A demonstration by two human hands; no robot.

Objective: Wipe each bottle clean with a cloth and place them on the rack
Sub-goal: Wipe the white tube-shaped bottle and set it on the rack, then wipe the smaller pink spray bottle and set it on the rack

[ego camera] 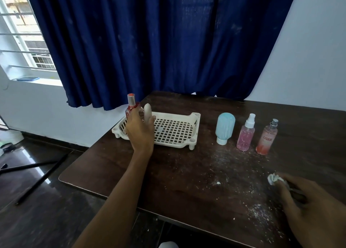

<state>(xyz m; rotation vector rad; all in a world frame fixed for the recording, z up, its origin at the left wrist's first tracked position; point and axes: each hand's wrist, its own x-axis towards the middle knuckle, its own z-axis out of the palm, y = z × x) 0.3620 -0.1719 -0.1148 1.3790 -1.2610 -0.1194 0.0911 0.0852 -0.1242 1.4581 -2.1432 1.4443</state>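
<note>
Rack (179, 135), partly behind left hand (139, 133) holding red bottle (131, 105), near blue bottle (225, 127).

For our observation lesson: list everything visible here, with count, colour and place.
red spray bottle, silver collar: 1, red, rack's left end
slim white bottle: 1, white, beside it
cream plastic grid rack: 1, cream, far left
pale blue squeeze bottle: 1, blue, right of rack
pink spray bottle: 1, pink, next rightward
orange-pink spray bottle: 1, orange-pink, rightmost
crumpled white cloth: 1, white, near right
dark wooden table: 1, brown, white-specked
blue fabric curtain: 1, blue, behind table
left hand: holds red bottle
right hand: holds cloth
</note>
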